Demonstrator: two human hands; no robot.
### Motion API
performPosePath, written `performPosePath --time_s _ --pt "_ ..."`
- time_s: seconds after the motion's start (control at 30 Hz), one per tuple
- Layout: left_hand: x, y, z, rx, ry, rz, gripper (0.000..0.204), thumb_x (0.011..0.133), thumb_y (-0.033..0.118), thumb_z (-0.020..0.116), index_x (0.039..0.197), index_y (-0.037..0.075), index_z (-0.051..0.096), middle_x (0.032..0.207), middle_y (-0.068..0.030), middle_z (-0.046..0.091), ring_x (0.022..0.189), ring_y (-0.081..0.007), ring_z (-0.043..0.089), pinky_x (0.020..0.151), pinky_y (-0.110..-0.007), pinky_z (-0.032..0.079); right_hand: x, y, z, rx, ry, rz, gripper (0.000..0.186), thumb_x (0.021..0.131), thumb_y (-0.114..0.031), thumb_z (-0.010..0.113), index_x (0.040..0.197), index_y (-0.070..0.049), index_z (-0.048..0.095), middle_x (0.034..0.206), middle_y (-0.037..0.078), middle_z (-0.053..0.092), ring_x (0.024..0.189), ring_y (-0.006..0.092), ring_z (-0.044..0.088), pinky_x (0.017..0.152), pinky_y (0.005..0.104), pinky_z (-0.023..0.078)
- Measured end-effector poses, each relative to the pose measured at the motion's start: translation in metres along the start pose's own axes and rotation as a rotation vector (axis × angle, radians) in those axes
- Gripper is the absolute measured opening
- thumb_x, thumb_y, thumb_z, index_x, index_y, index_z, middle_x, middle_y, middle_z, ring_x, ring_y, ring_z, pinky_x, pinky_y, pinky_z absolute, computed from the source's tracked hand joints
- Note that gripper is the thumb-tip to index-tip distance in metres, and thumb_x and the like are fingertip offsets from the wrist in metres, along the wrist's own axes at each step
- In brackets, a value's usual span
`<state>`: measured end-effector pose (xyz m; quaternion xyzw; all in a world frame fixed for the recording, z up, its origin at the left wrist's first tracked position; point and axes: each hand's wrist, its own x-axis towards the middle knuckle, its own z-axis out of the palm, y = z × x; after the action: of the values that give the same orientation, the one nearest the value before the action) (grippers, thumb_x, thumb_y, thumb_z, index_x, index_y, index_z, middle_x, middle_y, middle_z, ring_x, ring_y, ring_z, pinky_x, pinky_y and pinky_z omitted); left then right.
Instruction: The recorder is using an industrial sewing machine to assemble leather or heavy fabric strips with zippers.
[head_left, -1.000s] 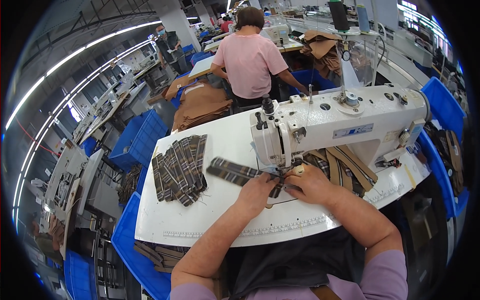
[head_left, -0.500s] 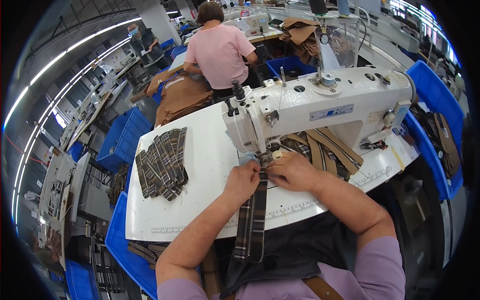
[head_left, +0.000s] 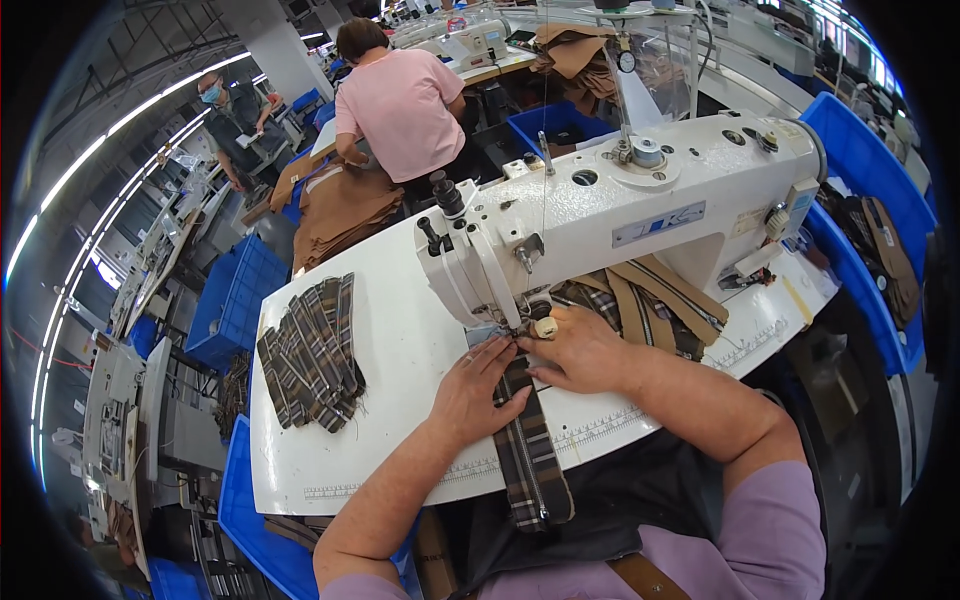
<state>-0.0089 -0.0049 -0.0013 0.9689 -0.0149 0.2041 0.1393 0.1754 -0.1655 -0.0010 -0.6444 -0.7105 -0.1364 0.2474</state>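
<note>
Head view: a white sewing machine [head_left: 600, 210] stands on a white table [head_left: 400, 350].
Left hand [head_left: 478, 390]: flat on the strip, fingers together and thumb apart, pressing rather than clasping.
Right hand [head_left: 585, 350]: fingers bent beside the strip's far end; I cannot tell whether they pinch it.
Plaid strip [head_left: 525, 435]: runs from the needle area [head_left: 513, 330] over the table's near edge, its end above a dark apron [head_left: 615, 500].
Fingertips: 2 hands sit just beside the needle; a slip while the machine runs could cause a puncture.
Hanging end: its weight, or a snag at the edge, could drag the cloth askew and bend the seam.
Silvery line: seemingly a zip; stitching onto it could break the needle.
Brown strips [head_left: 655, 300]: close by the right hand; an elbow or knuckle could push them into the work.
</note>
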Motion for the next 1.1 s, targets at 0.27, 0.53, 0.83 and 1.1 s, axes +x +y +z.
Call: performPosePath --time_s 0.27,0.53,0.83,1.1 --pt "0.003 0.002 0.001 -0.017 0.018 -0.067 0.065 0.085 0.031 0.079 0.135 -0.007 0.062 0.139 -0.0241 0.062 0.129 -0.0393 0.062 0.109 -0.044 0.052 0.002 0.000 -0.001 0.080 0.020 -0.042 0.038 0.084 -0.037 0.076 0.109 -0.008 0.077 0.101 0.004 0.070 0.103 0.0252 0.063 0.086 0.0439 0.051" --pt "0.004 0.005 -0.003 -0.064 -0.005 -0.060 0.067 0.084 0.033 0.080 0.134 -0.008 0.062 0.139 -0.0230 0.061 0.131 -0.0401 0.060 0.113 -0.046 0.048 0.003 -0.002 -0.011 0.071 -0.077 0.000 0.042 0.086 -0.041 0.075 0.114 -0.010 0.075 0.119 0.004 0.072 0.108 0.0292 0.065 0.093 0.0464 0.050" --pt "0.005 0.008 -0.008 -0.028 -0.014 -0.056 0.068 0.082 0.036 0.081 0.133 -0.005 0.063 0.139 -0.0200 0.062 0.129 -0.0368 0.061 0.116 -0.050 0.046 0.002 -0.002 -0.010 0.068 -0.039 -0.014 0.045 0.083 -0.042 0.075 0.112 -0.008 0.075 0.118 0.004 0.073 0.105 0.0295 0.065 0.090 0.0459 0.052" --pt "0.005 0.009 -0.009 -0.044 -0.009 -0.080 0.069 0.078 0.030 0.085 0.134 -0.005 0.064 0.141 -0.0217 0.062 0.129 -0.0383 0.061 0.111 -0.044 0.050 0.001 -0.002 -0.007 0.070 0.001 -0.021 0.046 0.080 -0.042 0.078 0.109 -0.007 0.075 0.104 0.006 0.069 0.106 0.0270 0.063 0.087 0.0439 0.051"
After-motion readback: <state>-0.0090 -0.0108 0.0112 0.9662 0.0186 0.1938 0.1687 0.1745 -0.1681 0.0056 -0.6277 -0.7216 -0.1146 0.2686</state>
